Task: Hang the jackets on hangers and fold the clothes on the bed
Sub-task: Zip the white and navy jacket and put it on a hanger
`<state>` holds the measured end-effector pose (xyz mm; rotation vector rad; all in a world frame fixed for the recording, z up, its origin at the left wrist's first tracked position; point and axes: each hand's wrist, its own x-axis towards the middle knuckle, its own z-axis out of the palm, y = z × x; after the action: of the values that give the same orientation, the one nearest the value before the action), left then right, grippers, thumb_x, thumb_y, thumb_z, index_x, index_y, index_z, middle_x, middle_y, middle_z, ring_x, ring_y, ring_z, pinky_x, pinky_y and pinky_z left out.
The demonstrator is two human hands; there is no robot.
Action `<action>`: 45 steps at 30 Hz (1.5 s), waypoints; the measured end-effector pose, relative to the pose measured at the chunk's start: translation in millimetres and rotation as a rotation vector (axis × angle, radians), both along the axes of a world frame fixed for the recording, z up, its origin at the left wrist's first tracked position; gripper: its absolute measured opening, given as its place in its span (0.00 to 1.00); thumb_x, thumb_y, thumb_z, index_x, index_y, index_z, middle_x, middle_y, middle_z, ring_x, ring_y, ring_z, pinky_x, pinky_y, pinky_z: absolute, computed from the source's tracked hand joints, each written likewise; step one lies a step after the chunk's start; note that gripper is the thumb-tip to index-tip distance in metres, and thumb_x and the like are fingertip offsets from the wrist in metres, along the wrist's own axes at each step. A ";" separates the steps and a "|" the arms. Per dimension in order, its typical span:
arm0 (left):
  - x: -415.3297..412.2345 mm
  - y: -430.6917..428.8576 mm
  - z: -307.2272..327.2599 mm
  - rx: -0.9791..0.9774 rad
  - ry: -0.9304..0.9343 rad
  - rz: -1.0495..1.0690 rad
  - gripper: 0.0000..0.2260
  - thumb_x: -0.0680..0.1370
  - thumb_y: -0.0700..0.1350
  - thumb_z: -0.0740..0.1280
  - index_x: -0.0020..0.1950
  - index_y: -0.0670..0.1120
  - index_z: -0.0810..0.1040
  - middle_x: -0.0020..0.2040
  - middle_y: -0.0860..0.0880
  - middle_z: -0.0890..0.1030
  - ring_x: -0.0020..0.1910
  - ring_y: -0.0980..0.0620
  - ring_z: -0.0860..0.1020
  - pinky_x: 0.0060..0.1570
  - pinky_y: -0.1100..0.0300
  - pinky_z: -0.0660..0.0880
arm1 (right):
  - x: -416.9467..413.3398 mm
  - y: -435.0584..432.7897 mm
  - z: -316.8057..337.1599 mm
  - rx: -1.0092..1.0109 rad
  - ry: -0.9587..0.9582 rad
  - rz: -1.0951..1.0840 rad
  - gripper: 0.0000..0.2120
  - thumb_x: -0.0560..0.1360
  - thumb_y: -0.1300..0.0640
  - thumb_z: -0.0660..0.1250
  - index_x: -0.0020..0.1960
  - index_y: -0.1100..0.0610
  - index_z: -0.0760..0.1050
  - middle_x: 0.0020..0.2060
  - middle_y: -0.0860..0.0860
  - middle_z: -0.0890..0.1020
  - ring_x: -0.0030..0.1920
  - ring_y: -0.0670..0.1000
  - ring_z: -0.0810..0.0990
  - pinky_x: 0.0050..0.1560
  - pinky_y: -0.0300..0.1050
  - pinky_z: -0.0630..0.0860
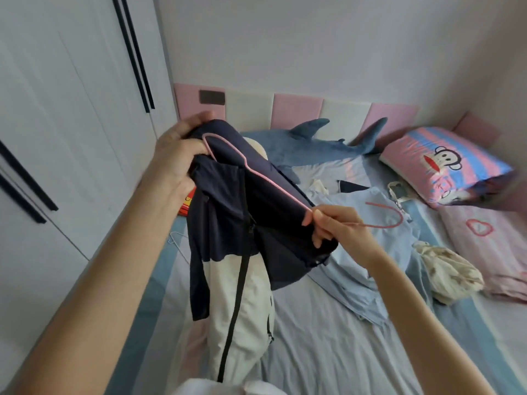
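Observation:
I hold a navy and cream zip jacket [228, 223] up over the bed [328, 352]. My left hand [176, 155] grips its navy shoulder fabric together with one end of a pink wire hanger [256, 172]. The hanger's arm runs across the jacket's dark inside. My right hand [333, 223] pinches the hanger near its neck and some navy fabric; the hook sticks out to the right. The cream lower part hangs down to the mattress. A light blue garment [370, 252] lies spread on the bed behind.
A white wardrobe [71, 138] stands close on the left. A blue shark plush [322, 146], a cartoon pillow [445, 166], a folded pink blanket [490, 252] and a crumpled cream garment [447, 272] lie on the bed. A thin wire hanger [176, 240] rests near the left edge.

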<state>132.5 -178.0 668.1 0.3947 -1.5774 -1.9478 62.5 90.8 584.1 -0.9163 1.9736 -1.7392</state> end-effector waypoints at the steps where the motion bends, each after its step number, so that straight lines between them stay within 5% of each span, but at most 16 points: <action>1: 3.2 0.3 -4.2 -0.061 -0.025 0.019 0.25 0.67 0.21 0.58 0.48 0.48 0.79 0.40 0.53 0.82 0.38 0.61 0.80 0.38 0.67 0.76 | 0.5 5.8 5.4 0.044 0.007 -0.002 0.13 0.80 0.64 0.57 0.42 0.63 0.78 0.24 0.51 0.65 0.27 0.52 0.73 0.34 0.35 0.71; 4: 5.9 0.9 -17.8 -0.225 -0.095 0.059 0.26 0.61 0.22 0.62 0.46 0.50 0.80 0.47 0.49 0.82 0.45 0.56 0.80 0.39 0.67 0.76 | 1.4 19.4 18.8 0.167 -0.012 0.004 0.14 0.80 0.63 0.59 0.40 0.61 0.79 0.23 0.56 0.69 0.28 0.52 0.78 0.34 0.37 0.74; 10: 6.4 -5.8 -31.1 -0.382 -0.244 0.187 0.23 0.61 0.26 0.62 0.39 0.53 0.81 0.45 0.48 0.82 0.48 0.48 0.79 0.39 0.65 0.75 | 24.6 15.8 31.2 0.367 -0.017 0.003 0.14 0.81 0.62 0.59 0.41 0.61 0.79 0.20 0.47 0.71 0.35 0.53 0.83 0.43 0.44 0.76; 13: 15.6 -3.2 -18.6 -0.583 -0.223 0.100 0.25 0.62 0.26 0.65 0.46 0.53 0.82 0.46 0.50 0.82 0.48 0.54 0.79 0.40 0.73 0.74 | 30.1 27.9 22.9 0.364 0.215 -0.105 0.14 0.79 0.60 0.62 0.40 0.48 0.82 0.32 0.46 0.79 0.39 0.44 0.79 0.46 0.38 0.73; 15: 21.7 -2.3 -9.5 -0.682 -0.218 -0.057 0.29 0.62 0.24 0.66 0.53 0.54 0.81 0.51 0.52 0.82 0.53 0.56 0.78 0.50 0.72 0.74 | 34.5 37.6 20.5 0.335 0.324 -0.136 0.14 0.78 0.59 0.64 0.42 0.44 0.82 0.38 0.43 0.80 0.39 0.42 0.77 0.42 0.31 0.67; 20: 29.2 -12.4 1.4 -0.247 -0.249 -0.605 0.26 0.65 0.30 0.64 0.62 0.44 0.76 0.60 0.41 0.79 0.57 0.47 0.78 0.60 0.55 0.74 | 32.8 46.4 24.6 0.367 0.216 -0.045 0.15 0.78 0.58 0.64 0.40 0.43 0.83 0.27 0.48 0.76 0.31 0.43 0.72 0.34 0.33 0.67; 24: 24.1 -6.6 -8.7 -0.347 -0.281 -0.358 0.26 0.67 0.22 0.65 0.54 0.49 0.80 0.53 0.48 0.81 0.56 0.49 0.78 0.52 0.63 0.78 | 39.7 36.7 24.1 0.505 0.212 -0.021 0.13 0.79 0.58 0.63 0.42 0.47 0.83 0.22 0.51 0.74 0.25 0.41 0.69 0.29 0.30 0.64; 29: 21.7 14.8 -11.8 -0.891 -0.150 0.066 0.26 0.66 0.24 0.64 0.59 0.45 0.81 0.56 0.49 0.82 0.57 0.55 0.78 0.61 0.63 0.72 | 53.6 10.0 29.6 0.573 0.224 -0.031 0.12 0.79 0.57 0.63 0.41 0.52 0.82 0.21 0.53 0.75 0.24 0.48 0.71 0.29 0.35 0.67; 35: 12.7 11.1 5.0 -0.743 -0.093 0.205 0.25 0.65 0.26 0.65 0.58 0.46 0.81 0.51 0.53 0.81 0.55 0.55 0.79 0.58 0.65 0.74 | 28.2 19.4 73.3 0.467 0.126 0.100 0.11 0.78 0.63 0.63 0.42 0.58 0.84 0.19 0.53 0.72 0.22 0.50 0.72 0.30 0.34 0.70; 41: 16.0 6.2 -8.7 -0.912 -0.062 0.192 0.18 0.70 0.30 0.66 0.56 0.44 0.82 0.52 0.50 0.83 0.53 0.56 0.80 0.55 0.73 0.72 | 42.8 17.3 58.7 0.159 0.169 0.029 0.24 0.78 0.72 0.57 0.64 0.47 0.73 0.23 0.50 0.69 0.22 0.50 0.73 0.27 0.35 0.71; 45: 22.4 2.6 -11.4 -0.896 -0.103 0.161 0.18 0.69 0.30 0.69 0.56 0.44 0.82 0.51 0.53 0.82 0.52 0.57 0.80 0.53 0.76 0.71 | 44.8 14.5 34.8 0.377 0.198 0.054 0.26 0.79 0.69 0.57 0.56 0.38 0.76 0.21 0.48 0.71 0.25 0.51 0.75 0.28 0.39 0.75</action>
<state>154.9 -175.4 656.7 0.2250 -2.1994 -0.9546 107.2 105.4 619.0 -1.0230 2.2729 -1.2229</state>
